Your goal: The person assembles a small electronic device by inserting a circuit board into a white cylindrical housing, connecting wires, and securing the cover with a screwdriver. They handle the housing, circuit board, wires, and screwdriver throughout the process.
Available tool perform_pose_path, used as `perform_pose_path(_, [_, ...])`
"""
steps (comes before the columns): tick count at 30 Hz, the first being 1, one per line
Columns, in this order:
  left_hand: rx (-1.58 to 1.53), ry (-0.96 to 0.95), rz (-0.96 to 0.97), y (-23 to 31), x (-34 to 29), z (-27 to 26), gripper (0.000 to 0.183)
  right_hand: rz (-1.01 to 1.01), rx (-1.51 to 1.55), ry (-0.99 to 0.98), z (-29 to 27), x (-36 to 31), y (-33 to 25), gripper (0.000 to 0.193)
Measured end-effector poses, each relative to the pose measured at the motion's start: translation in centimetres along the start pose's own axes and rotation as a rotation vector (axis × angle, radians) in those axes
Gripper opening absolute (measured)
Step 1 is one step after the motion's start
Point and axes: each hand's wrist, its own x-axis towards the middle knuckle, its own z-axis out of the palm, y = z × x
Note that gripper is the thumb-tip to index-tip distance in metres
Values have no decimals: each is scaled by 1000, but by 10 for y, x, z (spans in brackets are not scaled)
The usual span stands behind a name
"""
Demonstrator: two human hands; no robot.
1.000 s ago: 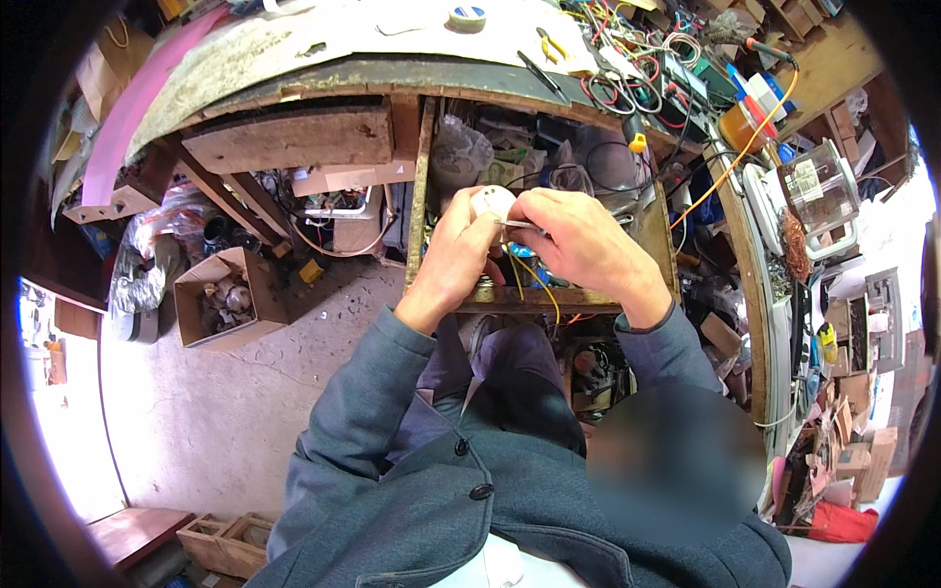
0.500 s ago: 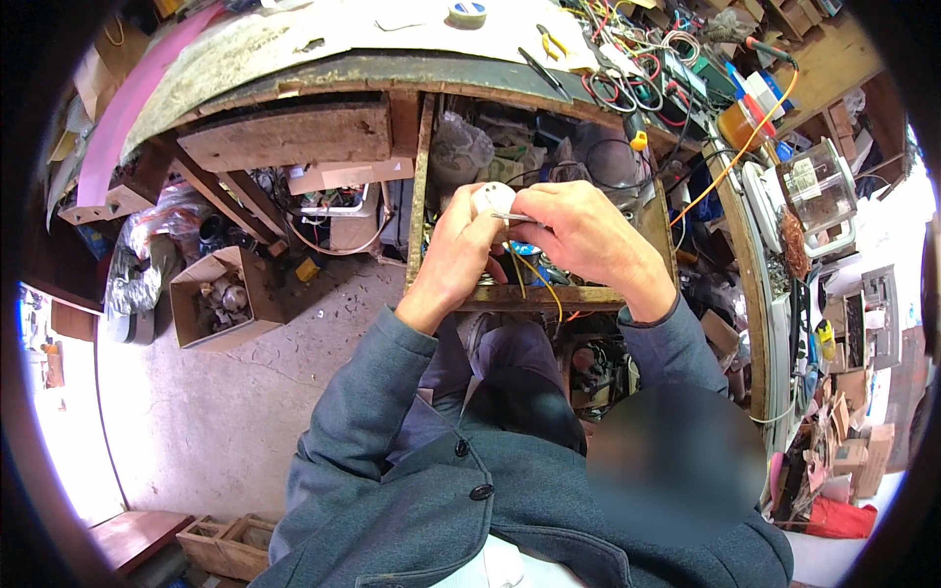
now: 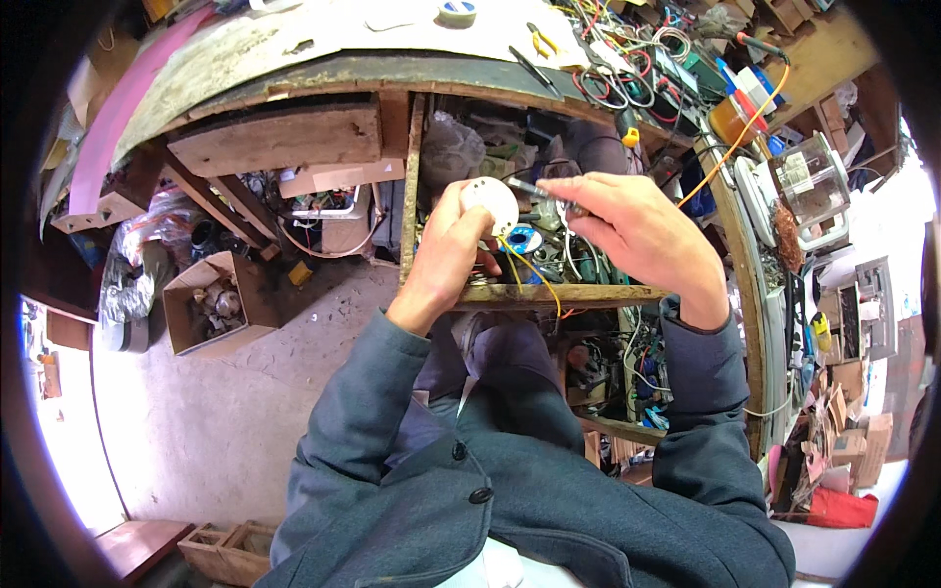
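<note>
My left hand [image 3: 446,253] is closed around the edge of a round white disc [image 3: 493,206] with small dark holes, its thumb across the face. Yellow wire [image 3: 539,274] hangs below the disc over the front of an open wooden drawer [image 3: 588,296]. Just to the right, my right hand [image 3: 652,220] grips a slim metallic tool [image 3: 529,188], whose tip points at the disc without clearly touching it. The tool is blurred, so its exact kind does not show. Beneath the hands, a blue and white wire spool [image 3: 520,239] lies among the drawer's clutter.
Above the drawer is a workbench [image 3: 343,34] with a tape roll [image 3: 457,13], yellow-handled pliers [image 3: 542,41] and tangled wires [image 3: 637,64]. An orange cable [image 3: 730,155] runs down on the right. A cardboard box [image 3: 221,304] sits on the floor at left.
My right hand has moved right, away from the disc, still holding the slim tool. The disc's face is now more exposed, while my left hand stays nearly in place.
</note>
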Motion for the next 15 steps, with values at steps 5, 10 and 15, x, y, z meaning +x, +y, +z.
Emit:
perform_pose_path(5, [18,14,11,-1,0,-3,49,67,-186,-99,-14,-5,-29,21])
perform_pose_path(10, [14,14,9,0,0,-2,49,28,-297,-60,-6,-7,-30,15])
perform_pose_path(15, [28,-1,-7,-3,1,-5,49,27,-293,-51,-3,-5,-28,13])
